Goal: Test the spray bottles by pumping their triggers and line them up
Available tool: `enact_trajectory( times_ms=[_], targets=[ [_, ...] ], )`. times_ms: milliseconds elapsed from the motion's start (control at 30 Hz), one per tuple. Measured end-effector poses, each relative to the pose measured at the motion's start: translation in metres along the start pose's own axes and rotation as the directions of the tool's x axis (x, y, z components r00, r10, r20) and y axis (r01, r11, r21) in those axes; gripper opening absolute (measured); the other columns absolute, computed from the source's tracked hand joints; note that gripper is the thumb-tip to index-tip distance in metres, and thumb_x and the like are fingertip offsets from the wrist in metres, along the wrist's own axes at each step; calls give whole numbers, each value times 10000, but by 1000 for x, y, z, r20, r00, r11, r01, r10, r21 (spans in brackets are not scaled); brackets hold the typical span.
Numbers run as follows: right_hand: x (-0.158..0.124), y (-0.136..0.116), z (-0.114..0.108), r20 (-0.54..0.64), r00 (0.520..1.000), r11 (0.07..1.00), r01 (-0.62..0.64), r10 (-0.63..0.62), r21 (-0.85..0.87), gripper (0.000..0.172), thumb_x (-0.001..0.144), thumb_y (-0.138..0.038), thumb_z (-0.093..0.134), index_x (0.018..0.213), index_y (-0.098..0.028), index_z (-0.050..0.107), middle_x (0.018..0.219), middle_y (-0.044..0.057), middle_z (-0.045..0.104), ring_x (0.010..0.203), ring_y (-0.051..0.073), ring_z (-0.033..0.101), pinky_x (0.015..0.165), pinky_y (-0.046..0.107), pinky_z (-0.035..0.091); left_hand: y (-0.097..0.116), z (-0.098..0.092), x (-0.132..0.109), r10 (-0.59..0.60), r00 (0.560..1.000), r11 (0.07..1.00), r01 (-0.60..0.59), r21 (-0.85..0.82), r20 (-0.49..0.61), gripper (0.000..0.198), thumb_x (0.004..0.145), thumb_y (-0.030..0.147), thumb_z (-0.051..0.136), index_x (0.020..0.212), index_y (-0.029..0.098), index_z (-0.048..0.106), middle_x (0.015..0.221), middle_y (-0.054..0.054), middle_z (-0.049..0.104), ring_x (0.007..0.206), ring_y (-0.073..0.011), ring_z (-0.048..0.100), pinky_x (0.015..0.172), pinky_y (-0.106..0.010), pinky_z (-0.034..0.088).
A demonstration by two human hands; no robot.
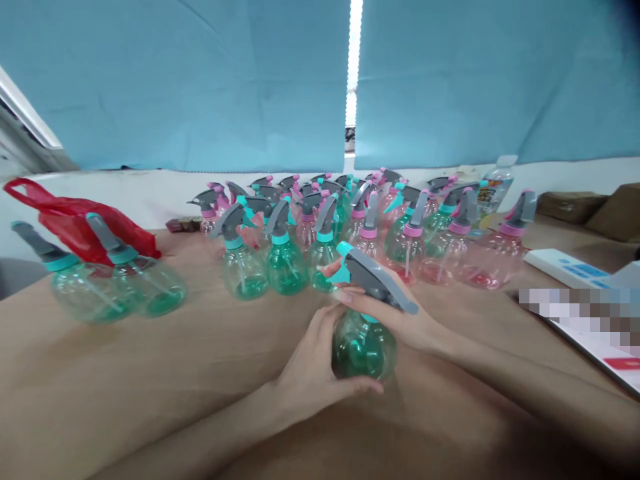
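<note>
A round green spray bottle (364,355) with a grey and teal trigger head (373,275) is held near the middle of the view, close to me. My left hand (307,357) curves around the bottle's body, with the thumb along its near side. Around the neck, just below the trigger head, my right hand (413,327) is closed; some of its fingers are hidden. Behind the hands stand several more spray bottles, among them a green one (287,267) and a pink one (495,260).
Two green spray bottles stand at the left, one of them (163,287) nearer the group, beside a red plastic bag (100,223). At the right are a white device (570,267), a blurred-out flat object (580,320) and brown boxes (620,213). A clear bottle (495,187) stands behind.
</note>
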State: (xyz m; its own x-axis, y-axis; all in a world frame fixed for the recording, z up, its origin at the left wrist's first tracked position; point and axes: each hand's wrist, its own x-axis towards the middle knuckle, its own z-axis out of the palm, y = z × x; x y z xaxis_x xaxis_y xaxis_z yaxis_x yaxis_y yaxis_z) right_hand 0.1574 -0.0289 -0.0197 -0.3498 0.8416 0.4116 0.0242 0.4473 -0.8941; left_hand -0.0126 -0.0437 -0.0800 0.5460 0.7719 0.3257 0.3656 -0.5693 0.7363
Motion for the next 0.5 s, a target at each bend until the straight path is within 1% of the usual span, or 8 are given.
enact_trajectory(
  times_ms=[67,133,167,233,300,367,500],
  targets=[
    [1,1,-2,51,998,1000,23,-24,8,344,816,-206,592,1157,-259,584,1104,26,647,962,206,620,846,381,506,-1,-8,-2,-28,998,998,25,57,49,940,592,552,814,1340,252,331,1351,-128,436,1258,-338,431,1034,-533,385],
    [2,1,-4,96,995,999,39,-39,-5,455,781,-113,544,1207,-271,570,1111,22,649,931,203,627,805,374,516,-1,-14,-4,-61,994,992,50,113,93,888,617,547,802,1323,252,350,1323,-118,456,1238,-329,449,1024,-530,396],
    [3,0,-5,108,993,999,43,-42,-12,499,761,-85,523,1220,-275,568,1126,24,643,930,202,625,786,367,519,0,-17,-4,-76,991,989,60,137,110,864,633,542,793,1320,253,354,1319,-115,460,1236,-325,451,1022,-526,399],
    [5,-1,-7,112,992,999,52,-51,-12,524,734,-68,503,1208,-276,584,1158,28,630,972,207,610,792,363,520,-1,-19,-5,-97,987,982,74,176,127,841,658,537,777,1325,259,348,1325,-111,459,1237,-320,450,1016,-516,405],
    [7,-1,-10,95,994,998,56,-56,-6,497,729,-86,509,1177,-278,606,1160,26,630,997,208,599,838,381,512,-2,-19,-6,-103,986,973,73,217,129,815,701,514,752,1351,271,324,1332,-105,459,1229,-311,457,1006,-502,415],
    [11,2,-14,70,997,999,41,-41,2,475,732,-108,524,1166,-282,611,1155,26,633,962,204,608,859,405,507,-5,-18,-7,-98,986,959,58,278,133,748,760,459,712,1367,277,315,1324,-97,472,1213,-299,471,997,-489,420],
    [15,13,-23,-9,999,999,35,-35,0,439,751,-114,522,1146,-286,609,1165,24,623,928,189,617,859,398,497,-8,-18,-9,-94,983,906,17,422,161,567,847,353,618,1346,232,377,1341,-104,482,1234,-291,453,1023,-485,391]
  ],
)
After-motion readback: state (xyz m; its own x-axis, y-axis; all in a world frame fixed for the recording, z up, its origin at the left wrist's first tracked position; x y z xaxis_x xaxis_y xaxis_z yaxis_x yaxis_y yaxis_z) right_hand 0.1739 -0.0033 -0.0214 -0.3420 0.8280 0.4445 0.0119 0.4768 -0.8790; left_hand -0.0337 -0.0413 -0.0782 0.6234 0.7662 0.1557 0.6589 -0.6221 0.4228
